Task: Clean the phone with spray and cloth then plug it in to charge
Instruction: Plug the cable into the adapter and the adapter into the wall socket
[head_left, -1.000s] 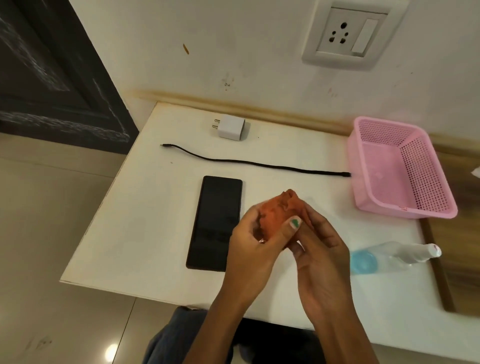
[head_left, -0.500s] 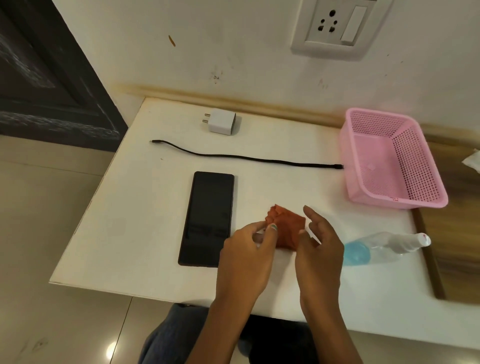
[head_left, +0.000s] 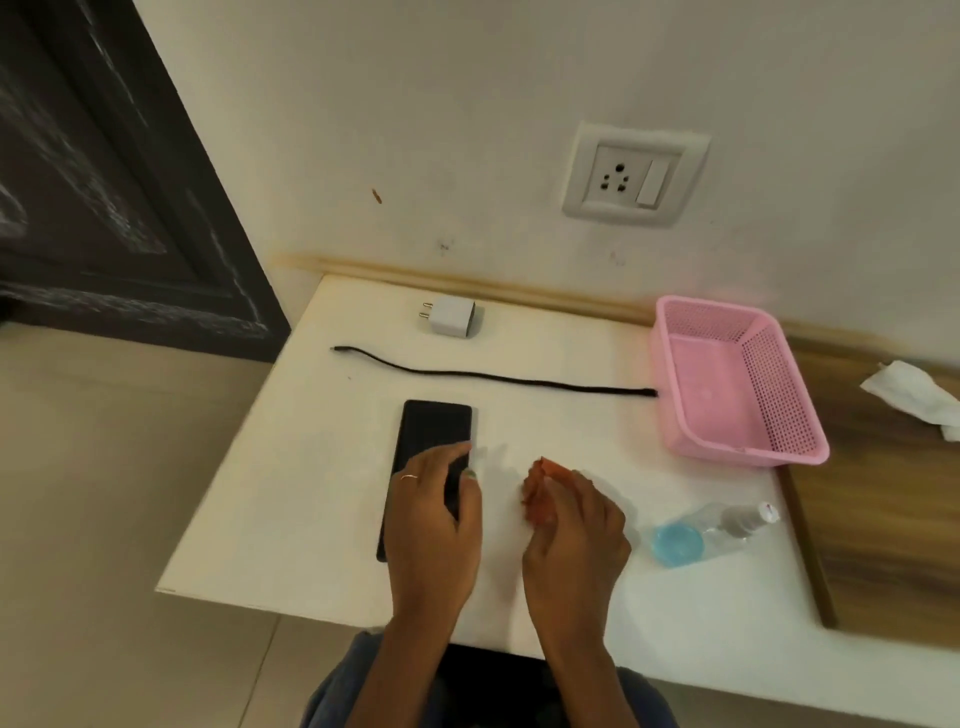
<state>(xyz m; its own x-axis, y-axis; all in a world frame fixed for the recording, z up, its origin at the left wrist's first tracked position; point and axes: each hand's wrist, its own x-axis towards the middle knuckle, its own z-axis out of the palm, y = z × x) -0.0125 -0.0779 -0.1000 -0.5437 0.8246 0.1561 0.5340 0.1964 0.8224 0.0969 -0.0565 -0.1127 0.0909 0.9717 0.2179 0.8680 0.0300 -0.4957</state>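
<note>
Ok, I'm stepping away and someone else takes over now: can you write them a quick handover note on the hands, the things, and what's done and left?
Left hand: on the black phone, thumb at its right edge.
Right hand: holds the crumpled orange cloth.
Clear spray bottle lies on the white table. White charger plug and black cable lie apart, unconnected.
Whether spraying is done can't be told. Left: wiping, charging.
</note>
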